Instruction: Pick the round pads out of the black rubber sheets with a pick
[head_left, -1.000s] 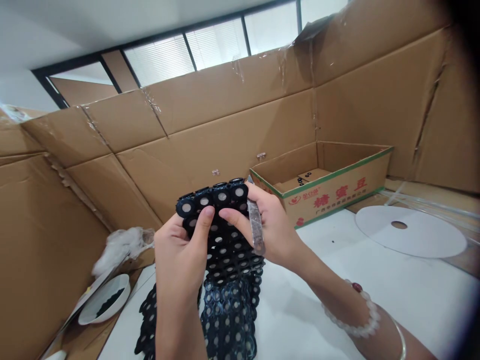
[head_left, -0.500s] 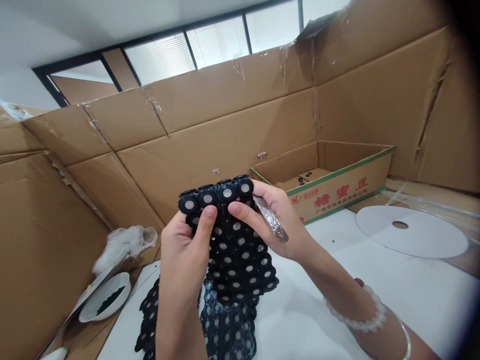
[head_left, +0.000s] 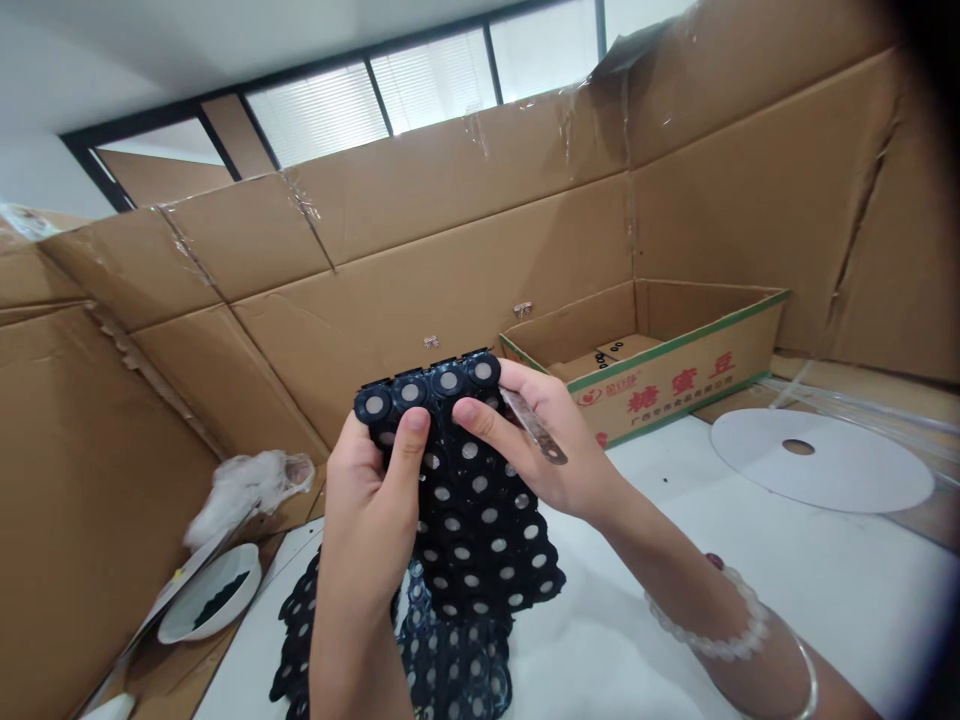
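Note:
Between both hands hangs a black sheet of joined round pieces (head_left: 469, 525), each with a pale disc at its centre. Its top row is bent over toward me. My left hand (head_left: 379, 470) grips the left top edge, thumb pressed below the row. My right hand (head_left: 536, 430) pinches the right top edge and also keeps a thin flat metal strip (head_left: 541, 430) with a hole in its end against the palm. The fingers behind the sheet are hidden. More such black sheets (head_left: 461, 665) lie on the white tabletop below, partly covered by my left forearm.
Cardboard walls (head_left: 435, 250) surround the table. An open carton (head_left: 675, 380) with a few small black rings stands back right, near a white disc (head_left: 847, 460) with a centre hole. At left are a white bowl (head_left: 244, 590) holding dark pieces and a clear plastic bag (head_left: 251, 490).
The hands and the sheet's top row have shifted slightly left. The sheet's hanging lower end has swung a little right. Both grips stay the same.

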